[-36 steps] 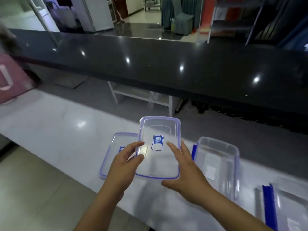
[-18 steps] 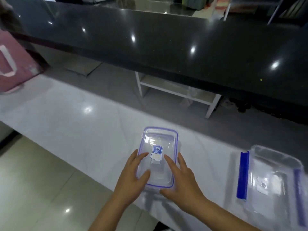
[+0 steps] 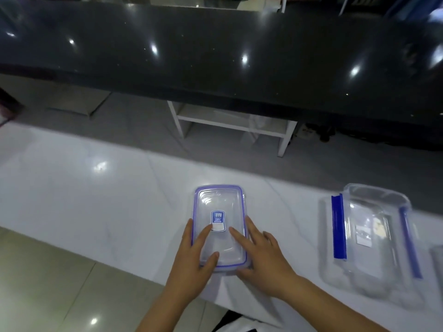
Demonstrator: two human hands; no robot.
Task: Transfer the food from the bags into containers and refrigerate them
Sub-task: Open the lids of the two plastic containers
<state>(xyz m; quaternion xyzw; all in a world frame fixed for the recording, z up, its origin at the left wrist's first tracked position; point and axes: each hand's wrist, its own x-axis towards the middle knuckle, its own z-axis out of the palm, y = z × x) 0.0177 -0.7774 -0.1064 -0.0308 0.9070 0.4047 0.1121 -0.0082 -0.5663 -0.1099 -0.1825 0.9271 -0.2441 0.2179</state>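
Observation:
A clear plastic lid (image 3: 219, 209) with a purple-blue rim and a blue label lies flat on the white counter (image 3: 96, 202), stacked on another lid beneath it. My left hand (image 3: 194, 257) rests on its left near part with straight fingers. My right hand (image 3: 261, 255) presses its right near part, fingers spread flat. A clear container (image 3: 369, 236) with blue side clips stands to the right. No food bags show in this view.
A long black glossy counter (image 3: 215, 56) runs across the back, with a white shelf frame (image 3: 230, 123) below it. Part of another clear container (image 3: 437, 262) shows at the right edge. Pale floor tiles (image 3: 48, 283) lie at the near left.
The lid was held tilted above the counter a second ago; now it lies flat on the other lid with both hands flat on top. The view has shifted left and down.

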